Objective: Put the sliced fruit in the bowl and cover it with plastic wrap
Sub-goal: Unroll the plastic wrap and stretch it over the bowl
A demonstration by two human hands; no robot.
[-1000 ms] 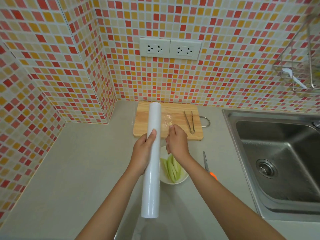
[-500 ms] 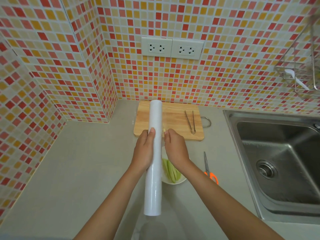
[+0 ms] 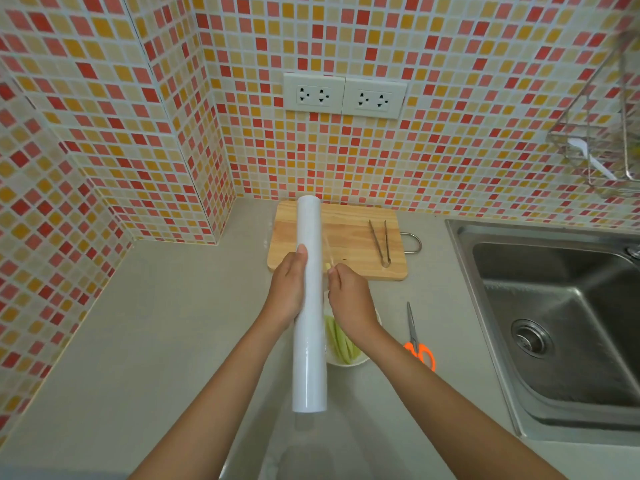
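- Head view, containers: white bowl [image 3: 349, 362] stands on the grey counter [image 3: 156, 334], mostly hidden behind the roll and the right forearm. Pale green fruit slices [image 3: 341, 342] lie inside it, long and narrow, packed side by side.
- Plastic wrap roll [image 3: 309, 306] is held above the counter, lengthwise away from the person, its far end over the cutting board [image 3: 349, 237] and its near end past the bowl's left edge.
- Left hand [image 3: 287, 292] is wrapped around the roll's middle, thumb on top, fingers closed on it.
- Right hand [image 3: 349, 299] sits just beside the roll, over the bowl, fingertips pinched on the loose edge of the film; a thin clear strip shows between hand and roll.
- Metal tongs [image 3: 380, 242] lie on the board's right part.
- Orange-handled scissors [image 3: 417, 341] lie on the counter just right of the bowl.
- Steel sink [image 3: 561, 323] is set in the counter at right; its basin holds only the drain.
- Wire rack [image 3: 602, 147] hangs on the tiled wall, contents unclear.
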